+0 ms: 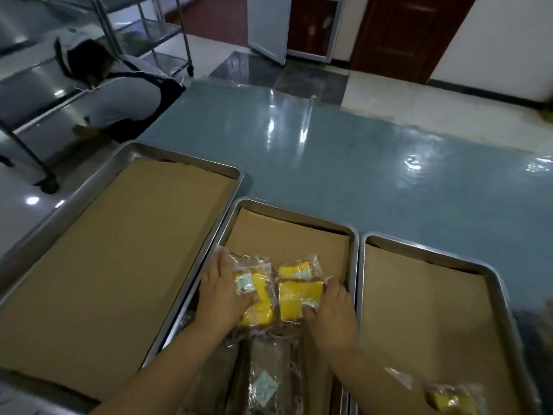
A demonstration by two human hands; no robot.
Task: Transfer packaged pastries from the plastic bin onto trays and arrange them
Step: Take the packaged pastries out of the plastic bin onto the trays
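On blue-grey table (359, 151) under glossy film, three paper-lined trays sitting: left tray (185, 158), middle tray (299, 212), right tray (434, 250). Second person (125, 94) crouching by steel rack (143, 31) far left.

Middle tray holding three yellow packs:
- left hand (220, 295) lying flat, pressing left yellow pack (260, 298)
- upper yellow pack (299, 269) lying free
- right hand (332, 313) pinching lower yellow pack (299, 298)

Brown pack (269, 369) lying nearer; neighbours blurring, count unclear. Cut-off yellow pack (452, 399) lying in right tray.

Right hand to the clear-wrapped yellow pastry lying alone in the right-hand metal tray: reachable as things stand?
Probably yes, once freed: the right hand grips a wrapped yellow pastry in the middle metal tray, and the lone packet lies uncovered on brown cardboard beside that forearm.
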